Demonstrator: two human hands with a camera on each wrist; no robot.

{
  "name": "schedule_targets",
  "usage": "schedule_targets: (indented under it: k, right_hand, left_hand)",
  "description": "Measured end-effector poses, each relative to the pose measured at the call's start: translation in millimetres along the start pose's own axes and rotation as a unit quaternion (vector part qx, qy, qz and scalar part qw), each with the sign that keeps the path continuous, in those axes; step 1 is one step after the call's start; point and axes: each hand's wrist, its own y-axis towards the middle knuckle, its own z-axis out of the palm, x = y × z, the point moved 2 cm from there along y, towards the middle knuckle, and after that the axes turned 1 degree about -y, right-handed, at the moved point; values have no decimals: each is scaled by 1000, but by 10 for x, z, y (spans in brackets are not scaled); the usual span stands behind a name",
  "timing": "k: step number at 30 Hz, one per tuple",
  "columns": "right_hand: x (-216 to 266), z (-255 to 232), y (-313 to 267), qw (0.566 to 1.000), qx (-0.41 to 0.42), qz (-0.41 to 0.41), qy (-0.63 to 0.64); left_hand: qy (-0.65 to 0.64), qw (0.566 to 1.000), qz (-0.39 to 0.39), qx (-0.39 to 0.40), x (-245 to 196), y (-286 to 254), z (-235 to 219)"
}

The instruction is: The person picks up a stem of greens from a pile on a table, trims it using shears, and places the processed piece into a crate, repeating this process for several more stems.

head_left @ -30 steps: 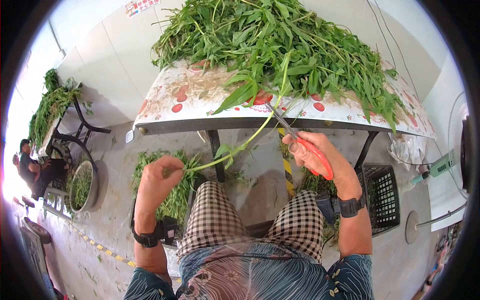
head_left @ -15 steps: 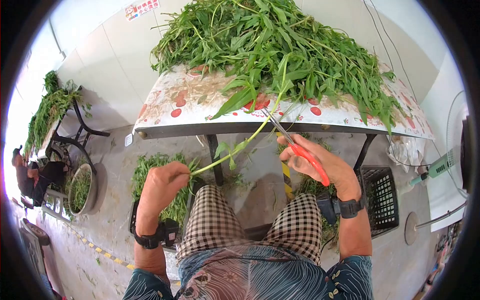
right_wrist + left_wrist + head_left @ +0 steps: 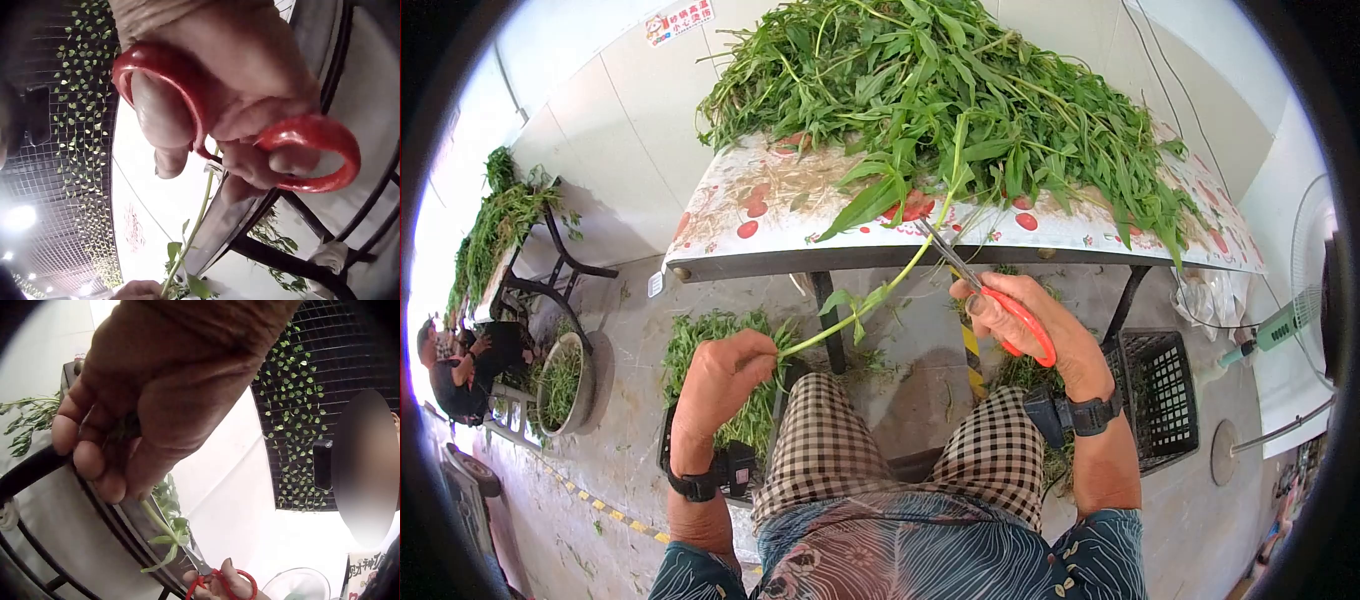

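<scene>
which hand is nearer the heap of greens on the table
Right. The right hand, holding the scissors, is just in front of the table, near the heap; the left hand, pinching the stem, is farther left and back.

In the head view, a table (image 3: 730, 228) spans the upper middle of the frame, a heap of plants (image 3: 960, 90) on it, a wall (image 3: 625, 110) behind. Before its front edge lie a stem (image 3: 905, 276) and, to the right, scissors (image 3: 1045, 345). Below, a crate (image 3: 666, 437) sits left, another basket (image 3: 1168, 400) right. A tub (image 3: 584, 392) stands far left, a fan (image 3: 1280, 326) far right.
</scene>
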Motion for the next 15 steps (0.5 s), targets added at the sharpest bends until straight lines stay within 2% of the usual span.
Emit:
schedule_targets:
  k: [4, 7, 10, 13, 15]
  right_hand:
    - [-100, 39, 45, 996, -28, -41, 73]
    - [-3, 24, -9, 998, -34, 36, 45]
    - [55, 6, -42, 997, -30, 64, 22]
    - [-90, -8, -74, 950, 41, 154, 269]
    - [-126, -14, -188, 939, 66, 166, 295]
  left_hand:
    - [-10, 1000, 0, -5, 2, 0, 9]
    - [-5, 1000, -2, -1, -7, 4, 4]
    - [-11, 1000, -13, 22, 17, -1, -9]
    - [-264, 964, -29, 19, 132, -15, -7]
    - [-338, 941, 13, -11, 32, 39, -60]
